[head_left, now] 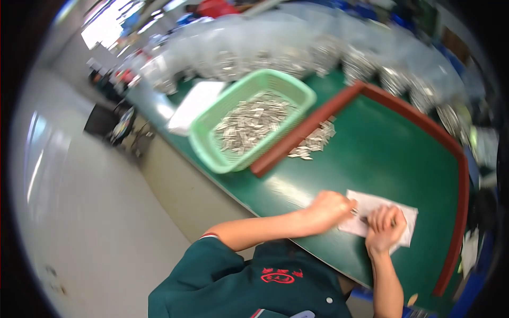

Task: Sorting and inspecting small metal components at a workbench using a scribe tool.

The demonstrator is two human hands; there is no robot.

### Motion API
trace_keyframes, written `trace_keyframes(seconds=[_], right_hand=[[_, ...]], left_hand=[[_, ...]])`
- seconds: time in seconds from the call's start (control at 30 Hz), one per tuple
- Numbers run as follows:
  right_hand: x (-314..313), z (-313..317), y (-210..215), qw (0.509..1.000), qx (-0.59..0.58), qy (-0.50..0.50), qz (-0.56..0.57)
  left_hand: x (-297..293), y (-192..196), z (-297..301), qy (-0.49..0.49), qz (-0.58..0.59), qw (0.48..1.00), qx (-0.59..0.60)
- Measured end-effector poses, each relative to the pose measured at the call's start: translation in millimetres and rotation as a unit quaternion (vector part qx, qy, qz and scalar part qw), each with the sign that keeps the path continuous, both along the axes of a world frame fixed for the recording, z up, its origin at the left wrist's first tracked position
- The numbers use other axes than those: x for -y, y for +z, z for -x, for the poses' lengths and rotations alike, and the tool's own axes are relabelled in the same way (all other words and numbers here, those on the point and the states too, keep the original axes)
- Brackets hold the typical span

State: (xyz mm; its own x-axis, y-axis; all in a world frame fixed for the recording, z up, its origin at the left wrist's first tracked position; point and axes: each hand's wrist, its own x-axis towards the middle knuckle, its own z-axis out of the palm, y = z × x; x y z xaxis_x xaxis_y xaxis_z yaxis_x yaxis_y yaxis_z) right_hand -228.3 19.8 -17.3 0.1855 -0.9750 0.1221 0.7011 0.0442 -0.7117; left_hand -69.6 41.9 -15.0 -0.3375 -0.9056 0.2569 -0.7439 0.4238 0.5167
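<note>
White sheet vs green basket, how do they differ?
The white sheet lies flat; the green basket has raised walls. The left hand and right hand are over the white sheet; the green basket holds small pale pieces. The green basket is larger than the white sheet. Both rest on the green tabletop.

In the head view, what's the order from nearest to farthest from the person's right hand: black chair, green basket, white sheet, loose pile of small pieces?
1. White sheet: just under the right hand.
2. Loose pile of small pieces: ahead and left, on the green table.
3. Green basket: farther left, beyond the pile.
4. Black chair: far left, off past the table.
</note>
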Motion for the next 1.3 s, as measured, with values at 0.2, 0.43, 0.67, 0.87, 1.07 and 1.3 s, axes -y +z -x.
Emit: trace_keyframes(seconds=[0.2,0.43,0.67,0.87,1.07,1.3], right_hand=[[-10,-3,15,0.999,-0.031,0.004,0.037],[-8,-6,19,0.999,-0.042,-0.016,0.009],[-8,-7,18,0.999,-0.046,-0.01,0.009],[-6,-4,18,0.999,-0.048,-0.013,-0.004],[-3,-4,20,0.998,-0.052,-0.015,-0.02],[1,-6,21,0.997,-0.054,-0.045,-0.046]], left_hand=[[1,7,4,-0.063,0.121,0.988,0.068],[2,12,14,-0.086,0.209,0.965,0.13],[10,12,14,-0.084,0.167,0.973,0.138],[44,23,-7,-0.141,-0.467,0.676,-0.553],[59,8,-11,-0.171,-0.471,0.596,-0.628],[49,12,-21,-0.056,-0.49,0.577,-0.651]])
